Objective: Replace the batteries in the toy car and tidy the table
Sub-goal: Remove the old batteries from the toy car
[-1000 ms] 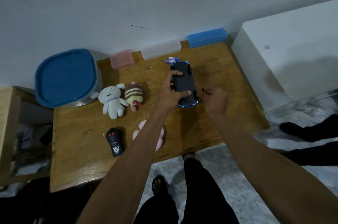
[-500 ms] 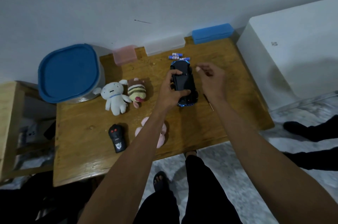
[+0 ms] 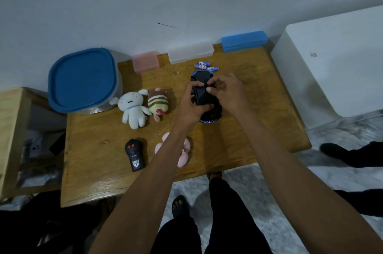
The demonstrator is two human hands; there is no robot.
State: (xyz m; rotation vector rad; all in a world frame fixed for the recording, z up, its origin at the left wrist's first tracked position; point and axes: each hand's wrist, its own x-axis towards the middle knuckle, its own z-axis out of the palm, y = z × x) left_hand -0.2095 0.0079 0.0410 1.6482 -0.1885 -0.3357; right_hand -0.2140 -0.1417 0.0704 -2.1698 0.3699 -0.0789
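Head view, left to right across one wooden table (image 3: 99, 179): far left of the fingers stands one tub with a blue lid (image 3: 83, 79). Nearer them lie two soft toys side by side, one white plush (image 3: 132, 108) and one striped plush (image 3: 158, 103), touching at the arm. On the near side, toward the person, lie one black remote (image 3: 134, 155) and one pink plush (image 3: 184, 151), partly hidden under the left forearm.

One toy car (image 3: 204, 92) lies underside up on the table, black with a blue edge. The left hand (image 3: 191, 104) is clasped around its left side, thumb across the near part of the dark underside, fingers (image 3: 196, 84) curled over the farther part. The right hand (image 3: 227, 92) comes in from the right, its fingertips (image 3: 210, 89) pinched together on the car's underside just beside the left fingers; whether they grip any small part cannot be told.

Just beyond the fingers, against the car's far end, lie three small batteries (image 3: 204, 66), blue and white, close together. Along the far table edge sit three flat boxes: one pink box (image 3: 145, 62), one clear box (image 3: 190, 53), one blue box (image 3: 243, 40). Right of the table stands one white cabinet (image 3: 335, 63).
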